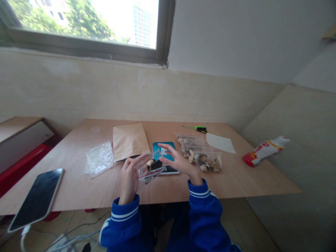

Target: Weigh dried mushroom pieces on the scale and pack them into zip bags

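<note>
My left hand (130, 176) and my right hand (177, 160) together hold a small clear plastic bag (150, 166) above the near edge of the wooden table (236, 178). A few dark and pale pieces sit inside the bag. My left fingers pinch its left edge. My right hand grips its right side, with some fingers stretched over the top. Under the bag lies a blue scale (165, 154) with a small white label on it. Filled clear bags (203, 155) of similar pieces lie just right of my right hand.
A brown paper envelope (129, 141) and a pile of empty clear bags (99, 158) lie on the left. A phone (38, 197) rests at the near left corner. A green-handled screwdriver (198, 129), a white sheet (219, 142) and a red-and-white bottle (265, 149) lie to the right.
</note>
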Action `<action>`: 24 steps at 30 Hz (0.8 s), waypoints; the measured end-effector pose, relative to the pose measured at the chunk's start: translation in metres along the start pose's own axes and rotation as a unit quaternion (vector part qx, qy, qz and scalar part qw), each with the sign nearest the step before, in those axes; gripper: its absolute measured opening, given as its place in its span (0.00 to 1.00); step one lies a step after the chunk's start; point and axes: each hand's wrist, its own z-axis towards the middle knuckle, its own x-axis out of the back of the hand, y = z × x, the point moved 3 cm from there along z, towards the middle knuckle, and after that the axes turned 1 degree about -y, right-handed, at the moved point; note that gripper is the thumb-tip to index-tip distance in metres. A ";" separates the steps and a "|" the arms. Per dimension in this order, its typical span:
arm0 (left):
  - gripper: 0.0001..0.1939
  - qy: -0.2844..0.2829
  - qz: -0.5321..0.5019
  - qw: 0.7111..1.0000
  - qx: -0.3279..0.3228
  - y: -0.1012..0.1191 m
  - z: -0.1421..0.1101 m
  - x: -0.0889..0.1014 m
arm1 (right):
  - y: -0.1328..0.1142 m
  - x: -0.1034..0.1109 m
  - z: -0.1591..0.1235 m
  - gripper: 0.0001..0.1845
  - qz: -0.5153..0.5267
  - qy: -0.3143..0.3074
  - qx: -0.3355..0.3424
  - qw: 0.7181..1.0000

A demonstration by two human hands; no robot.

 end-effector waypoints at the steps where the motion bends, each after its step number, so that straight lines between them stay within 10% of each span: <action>1: 0.18 -0.011 0.002 1.000 -0.004 0.002 -0.001 -0.001 | 0.002 -0.003 0.000 0.33 0.011 0.000 -0.004 1.000; 11: 0.16 -0.085 0.045 0.994 -0.059 0.033 -0.026 -0.012 | -0.022 -0.022 -0.015 0.42 0.175 -0.052 0.072 0.981; 15: 0.18 -0.071 0.080 0.994 -0.012 0.042 -0.035 -0.009 | -0.031 -0.020 -0.043 0.30 0.148 -0.038 0.079 0.985; 24: 0.15 -0.176 0.108 0.978 0.023 0.032 -0.048 -0.020 | -0.029 -0.025 -0.055 0.13 0.166 0.333 0.021 0.928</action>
